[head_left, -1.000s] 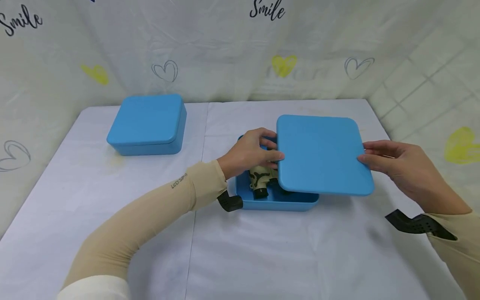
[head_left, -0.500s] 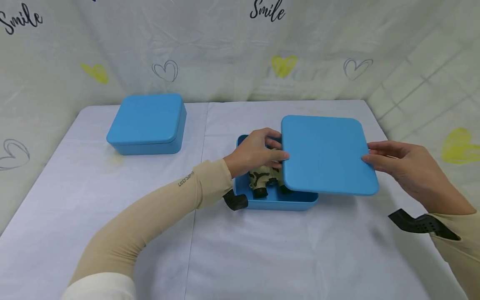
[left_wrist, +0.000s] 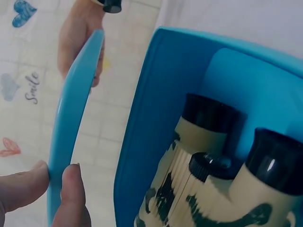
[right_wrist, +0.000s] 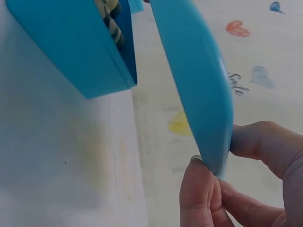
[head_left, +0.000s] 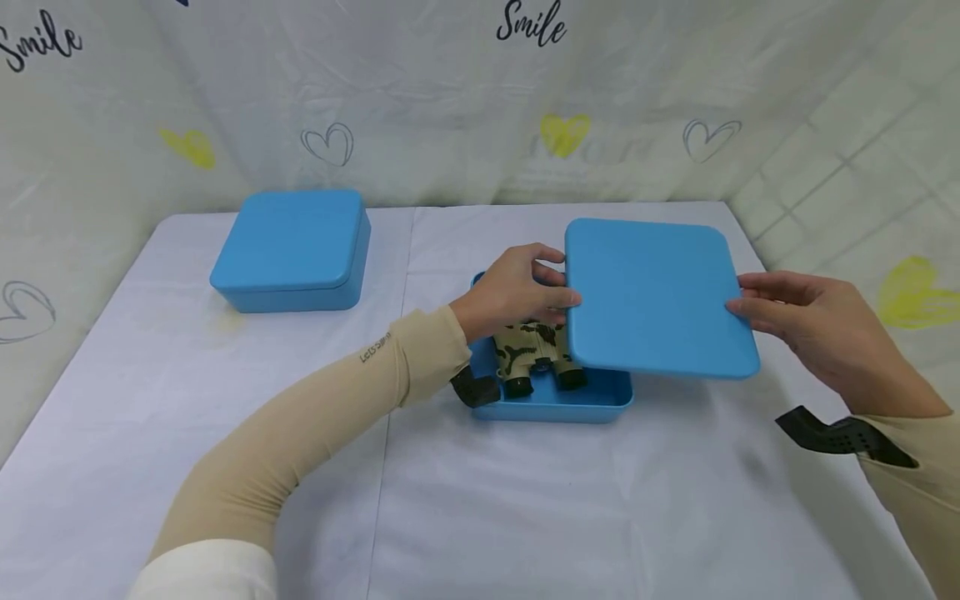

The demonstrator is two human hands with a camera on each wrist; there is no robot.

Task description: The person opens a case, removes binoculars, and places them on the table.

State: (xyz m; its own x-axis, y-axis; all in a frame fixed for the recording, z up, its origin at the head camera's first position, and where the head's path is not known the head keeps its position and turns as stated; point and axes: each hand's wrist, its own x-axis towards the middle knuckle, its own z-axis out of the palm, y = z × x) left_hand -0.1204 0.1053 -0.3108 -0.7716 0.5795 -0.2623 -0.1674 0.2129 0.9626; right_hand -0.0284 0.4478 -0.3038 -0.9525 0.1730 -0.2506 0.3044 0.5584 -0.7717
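Observation:
A flat blue lid (head_left: pixel 660 300) is held up over the right part of an uncovered blue box (head_left: pixel 570 412). My left hand (head_left: pixel 513 292) pinches the lid's left edge, thumb on top; my right hand (head_left: pixel 810 329) pinches its right edge. Inside the box lies a pair of camouflage binoculars (head_left: pixel 528 354) with black eyecups, partly hidden by the lid and my left hand. In the left wrist view, the binoculars (left_wrist: pixel 208 179) rest on the box floor, and the lid (left_wrist: pixel 71 118) stands clear of the box wall. The right wrist view has the lid (right_wrist: pixel 199 85) between thumb and fingers.
A second blue box (head_left: pixel 292 250), its lid on, stands at the back left of the table, which has a white cloth (head_left: pixel 480 508). Behind the table hangs a pale curtain (head_left: pixel 435 100) printed with hearts and words.
Both hands have shifted the lid slightly right, then raised it a little. More of the binoculars now shows below the lid. The boxes have stayed in place.

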